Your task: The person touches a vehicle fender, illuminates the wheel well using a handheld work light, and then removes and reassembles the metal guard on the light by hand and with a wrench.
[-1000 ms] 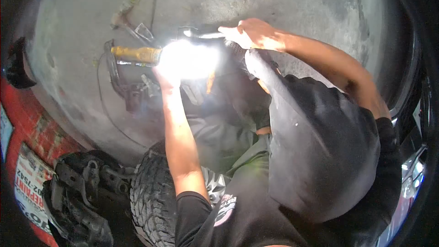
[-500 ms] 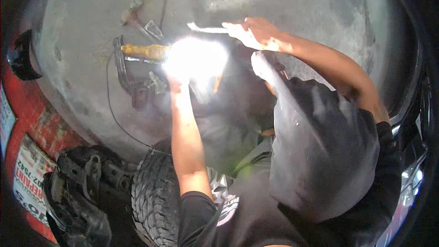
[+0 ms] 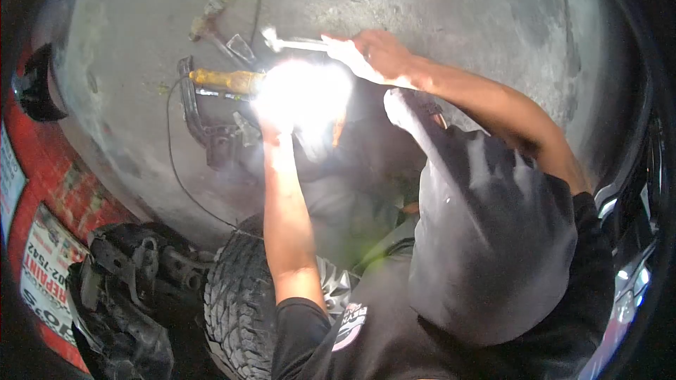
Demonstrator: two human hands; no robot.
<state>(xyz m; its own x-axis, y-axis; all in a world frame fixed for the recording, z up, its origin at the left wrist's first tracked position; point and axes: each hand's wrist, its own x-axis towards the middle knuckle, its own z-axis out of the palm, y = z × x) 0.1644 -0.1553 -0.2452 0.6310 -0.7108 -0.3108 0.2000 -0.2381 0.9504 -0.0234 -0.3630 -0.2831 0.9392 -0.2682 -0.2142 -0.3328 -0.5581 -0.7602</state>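
Neither my left hand nor my right hand shows in the head view. Below me another person bends over, head draped in a grey cloth (image 3: 493, 239) and wearing a black shirt (image 3: 549, 331). That person's right hand (image 3: 373, 56) grips a pale-handled hammer-like tool (image 3: 296, 43) above the floor. Their left forearm (image 3: 287, 204) reaches into a dazzling white glare (image 3: 303, 98), which hides the left hand and whatever it touches. A yellow cylindrical handle or tool body (image 3: 225, 81) runs into the glare from the left, beside dark metal parts (image 3: 193, 109).
A worn hammer-like tool (image 3: 208, 32) lies on the grey concrete floor (image 3: 422, 0). A thin black cable (image 3: 172, 151) curves towards a tyre (image 3: 239, 295). Dark metal vehicle parts (image 3: 127, 309) and a red wall with a sign (image 3: 49, 260) are at left; glossy car bodywork (image 3: 634, 260) is at right.
The other person's right hand and its tool have shifted left, and the tool's head now shows more clearly. The draped head has moved slightly left and down. The glare stays put.
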